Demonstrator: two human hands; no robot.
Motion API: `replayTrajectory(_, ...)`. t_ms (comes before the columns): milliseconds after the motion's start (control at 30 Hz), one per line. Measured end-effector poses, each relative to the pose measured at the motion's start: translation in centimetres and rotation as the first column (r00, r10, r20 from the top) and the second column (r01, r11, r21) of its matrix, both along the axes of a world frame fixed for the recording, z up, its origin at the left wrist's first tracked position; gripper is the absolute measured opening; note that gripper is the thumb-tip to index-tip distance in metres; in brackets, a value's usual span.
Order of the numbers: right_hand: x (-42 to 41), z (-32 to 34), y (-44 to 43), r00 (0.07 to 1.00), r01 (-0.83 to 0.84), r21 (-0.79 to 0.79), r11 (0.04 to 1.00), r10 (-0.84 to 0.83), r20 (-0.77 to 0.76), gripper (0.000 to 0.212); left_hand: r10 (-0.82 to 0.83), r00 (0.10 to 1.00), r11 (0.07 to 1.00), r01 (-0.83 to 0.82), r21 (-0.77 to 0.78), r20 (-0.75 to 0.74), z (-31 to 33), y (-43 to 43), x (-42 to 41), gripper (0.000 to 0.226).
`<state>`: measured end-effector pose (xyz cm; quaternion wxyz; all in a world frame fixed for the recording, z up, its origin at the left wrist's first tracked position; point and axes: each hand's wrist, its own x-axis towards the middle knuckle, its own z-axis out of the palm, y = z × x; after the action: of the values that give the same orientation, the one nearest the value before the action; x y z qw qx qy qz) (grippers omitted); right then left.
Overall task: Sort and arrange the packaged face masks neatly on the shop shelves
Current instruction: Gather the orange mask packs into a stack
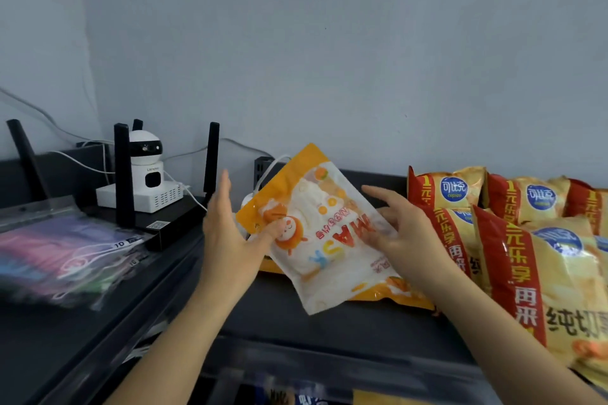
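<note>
At the pack's (322, 230) left edge, the left hand (230, 233) is pinching it, thumb pressing on the printed front and straight fingers rising behind. At its right edge the right hand (408, 240) is touching it with the lower fingers while the forefinger is pointing out, spread. Whether a thumb is gripping behind, I cannot tell. The pack is hanging tilted in the air, upside down to the viewer, just above the shelf (263, 316). Directly beneath it a second orange pack (404, 299) is lying flat, mostly hidden.

Judging by this, the sorting is looking partly done. One matching pack is already lying down and the held one is waiting to join it. Left of the pack, a loose pile of pastel masks (65, 256) is looking untidy and probably needing straightening.

Letters on the pack are spelling "MASK" in orange and blue; the smaller red line beside them is too blurred to trust. A "10" is showing on the pastel masks. Right of the pack, chip bags (526, 256) are carrying "可比克", "copico" and large black "纯切". Behind and left of the pack, a router (158, 225) and a small white camera (146, 158) are standing; the camera's label is seeming to read "Lenovo".
</note>
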<state>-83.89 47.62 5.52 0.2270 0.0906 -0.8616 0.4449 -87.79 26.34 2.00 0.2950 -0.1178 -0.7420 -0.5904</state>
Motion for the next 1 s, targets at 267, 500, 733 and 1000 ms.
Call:
replayTrajectory(267,0.2,3.1,-0.9,0.992,-0.062,0.399,0.915,0.101,-0.076,0.037,-0.082,0.827,0.533,-0.436,-0.725,-0.557,3.6,-0.8,0.5,0.099)
replayTrajectory(500,0.2,4.2,-1.5,0.865,0.178,0.147,0.973,-0.084,-0.495,0.054,0.045,0.990,0.914,-0.094,-0.395,-0.130,4.0,-0.3,0.3,0.019)
replayTrajectory(733,-0.5,-1.0,-1.2,0.999,-0.036,0.202,0.979,0.039,-0.012,0.101,-0.184,0.951,0.890,0.054,0.453,0.247,1.4,-0.8,-2.9,0.010)
replayTrajectory(1000,-3.4,-3.8,-3.7,0.978,-0.036,-0.452,0.891,0.123,0.166,0.071,-0.205,0.918,0.955,0.112,0.273,0.340,0.1,0.9,-3.8,0.058)
